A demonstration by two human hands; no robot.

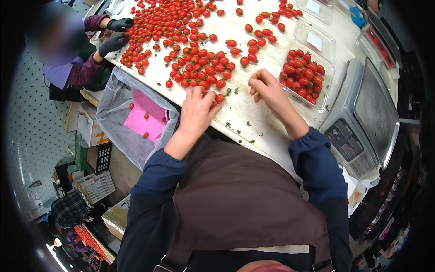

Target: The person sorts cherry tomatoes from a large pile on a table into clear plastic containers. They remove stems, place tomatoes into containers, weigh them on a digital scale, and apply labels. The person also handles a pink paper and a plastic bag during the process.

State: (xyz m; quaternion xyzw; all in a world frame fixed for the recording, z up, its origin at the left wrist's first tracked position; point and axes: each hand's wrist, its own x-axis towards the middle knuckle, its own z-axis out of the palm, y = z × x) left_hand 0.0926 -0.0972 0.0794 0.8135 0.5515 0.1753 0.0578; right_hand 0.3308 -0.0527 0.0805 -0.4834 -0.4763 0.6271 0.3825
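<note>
Loads of cherry tomatoes (pixel 199 59) are spread over the pale surface (pixel 253 122), way too many to count, probably a couple hundred loose ones. Biggest thing on it is one grey scale (pixel 362 118) at the right edge, with a second one (pixel 378 43) further back. Off the left edge hangs one clear bag (pixel 118 113) with a pink sheet and four tomatoes in it. Three clear punnets sit by the scale: one full punnet (pixel 302 76) just right of the right hand, two empty punnets (pixel 317 41) behind it. Left hand (pixel 195 111) lies on the near edge of the heap, fingers curled over a couple of tomatoes, so the grip looks closed on them. Right hand (pixel 267 88) is loosely curled with fingertips pinched together; can't tell if anything's in it. A co-worker's two black gloves (pixel 115 34) work the far left corner. For sorting like this, I'd say roll each one gently, don't squeeze, and sweep the loose green stem bits (pixel 235 127) aside.
</note>
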